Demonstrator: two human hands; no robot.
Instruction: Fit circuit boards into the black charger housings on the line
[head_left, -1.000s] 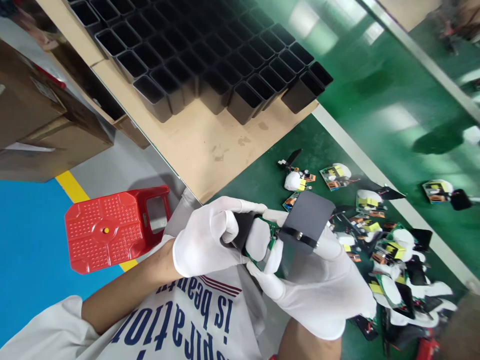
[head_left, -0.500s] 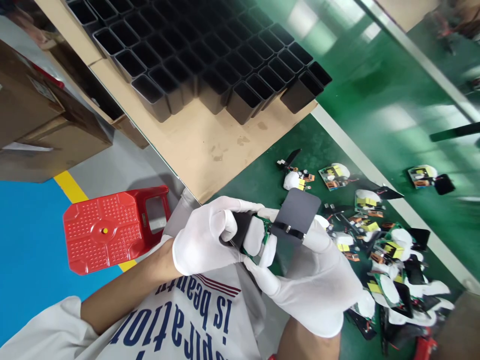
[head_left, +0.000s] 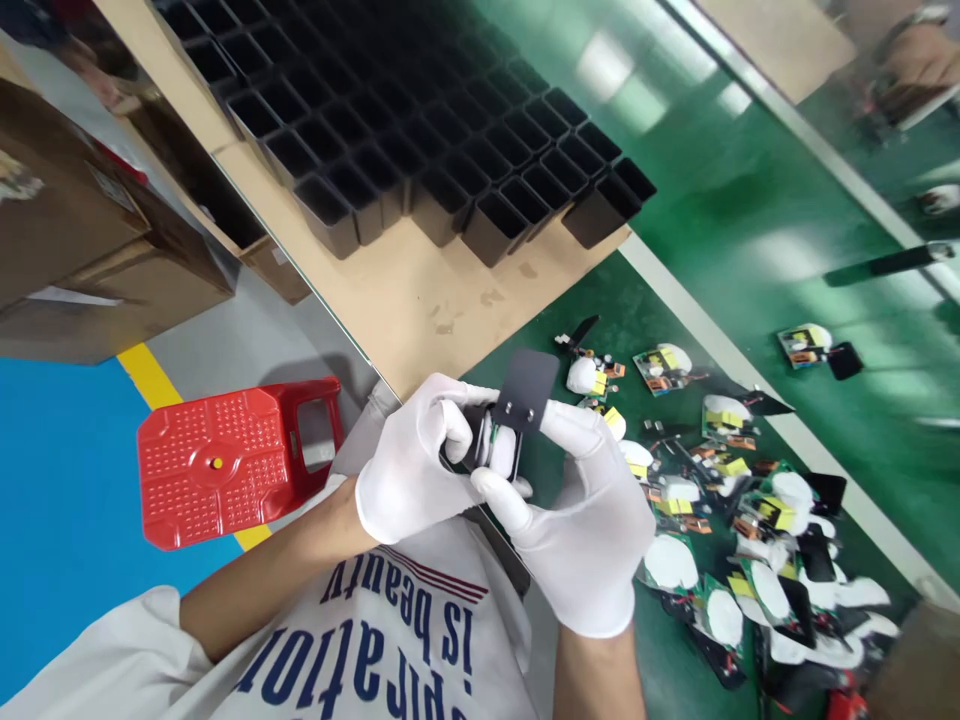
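A small circuit board [head_left: 501,452] with a white pad on it sits gripped between both gloved hands, a flat dark grey sheet [head_left: 529,388] standing tilted up from its far edge.

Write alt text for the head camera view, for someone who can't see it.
Two white-gloved hands, left hand and right hand, hold a small circuit board with a dark sheet above a green table. More boards lie right; black cases stand behind.
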